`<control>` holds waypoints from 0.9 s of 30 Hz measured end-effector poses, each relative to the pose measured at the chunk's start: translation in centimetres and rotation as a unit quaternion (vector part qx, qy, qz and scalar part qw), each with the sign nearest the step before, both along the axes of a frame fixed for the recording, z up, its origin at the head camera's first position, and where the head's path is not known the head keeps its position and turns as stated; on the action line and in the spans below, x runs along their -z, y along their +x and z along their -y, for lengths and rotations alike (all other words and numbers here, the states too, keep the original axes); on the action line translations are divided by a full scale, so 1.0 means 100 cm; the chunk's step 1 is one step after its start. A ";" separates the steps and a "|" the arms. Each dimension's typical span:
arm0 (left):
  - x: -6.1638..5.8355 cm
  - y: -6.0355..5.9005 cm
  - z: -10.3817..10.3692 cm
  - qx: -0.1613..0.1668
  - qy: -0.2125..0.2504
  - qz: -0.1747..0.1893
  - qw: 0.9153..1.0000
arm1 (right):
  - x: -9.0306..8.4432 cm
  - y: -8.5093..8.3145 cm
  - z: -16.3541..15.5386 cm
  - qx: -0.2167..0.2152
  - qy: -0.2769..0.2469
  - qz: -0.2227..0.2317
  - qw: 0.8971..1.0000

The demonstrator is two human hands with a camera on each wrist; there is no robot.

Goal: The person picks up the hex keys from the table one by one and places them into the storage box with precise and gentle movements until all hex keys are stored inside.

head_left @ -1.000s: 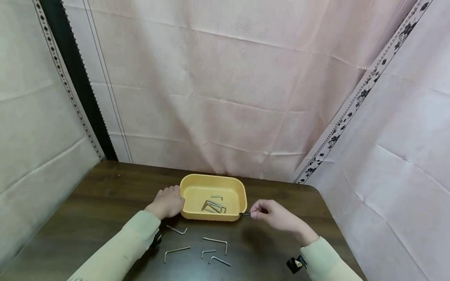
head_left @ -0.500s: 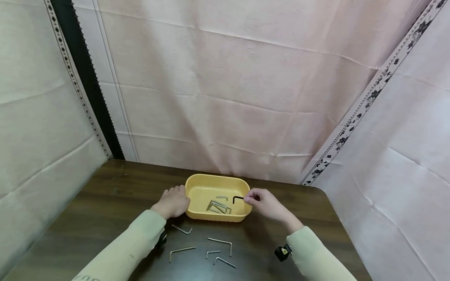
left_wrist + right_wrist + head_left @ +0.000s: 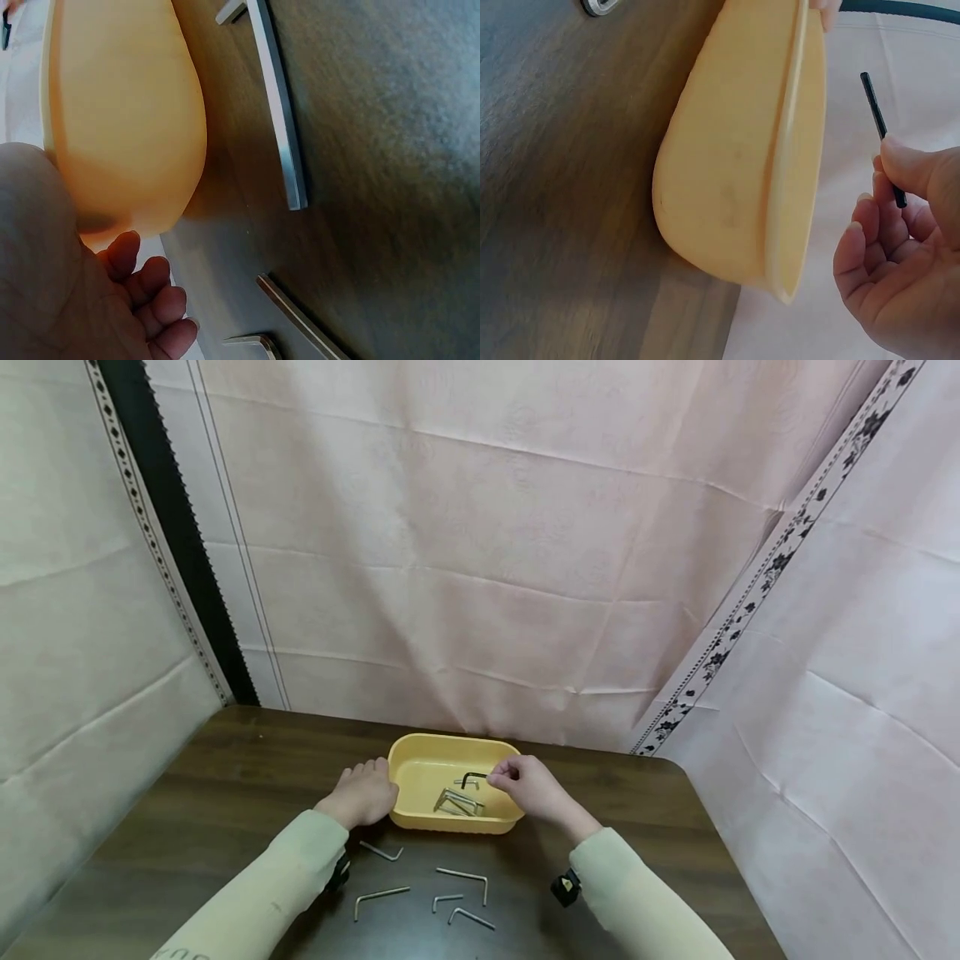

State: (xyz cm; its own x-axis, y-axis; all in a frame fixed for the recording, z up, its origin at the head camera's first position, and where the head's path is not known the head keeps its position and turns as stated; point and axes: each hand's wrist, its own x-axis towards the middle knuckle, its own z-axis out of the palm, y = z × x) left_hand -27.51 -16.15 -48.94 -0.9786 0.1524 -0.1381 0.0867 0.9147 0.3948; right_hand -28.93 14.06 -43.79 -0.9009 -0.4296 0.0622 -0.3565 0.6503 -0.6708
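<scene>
A yellow plastic box point(image 3: 450, 824) holds several silver hex keys point(image 3: 459, 803) on its floor. My left hand point(image 3: 362, 793) holds the box at its left end, thumb by the rim and the other fingers loosely curled beside the end wall in the left wrist view. Between thumb and fingertips my right hand point(image 3: 531, 790) pinches a black hex key point(image 3: 472, 775) by its long arm. In the head view the key overlaps the inside of the box, its short bent end pointing down. The right wrist view shows its straight arm point(image 3: 874, 105) above the rim level.
On the dark wooden table point(image 3: 247, 827), in front of the box, lie several more silver hex keys, among them a long one point(image 3: 463, 873), a short one point(image 3: 447, 897) and one near my left sleeve point(image 3: 381, 852). Pale cloth point(image 3: 480, 610) hangs behind the table and along both sides.
My right hand has carried the black hex key leftward, from outside the box's near right corner to over its inside. The left hand stays at the box's left end.
</scene>
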 end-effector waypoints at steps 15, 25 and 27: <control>-0.002 0.002 -0.002 -0.006 0.000 -0.006 1.000 | 0.024 -0.025 0.048 -0.013 0.054 0.009 0.998; 0.000 0.002 -0.006 -0.009 -0.004 -0.001 1.000 | 0.038 -0.033 0.058 -0.001 0.030 0.070 0.997; 0.000 0.003 -0.005 -0.011 -0.008 -0.002 1.000 | 0.042 -0.034 0.059 -0.001 0.035 0.068 0.997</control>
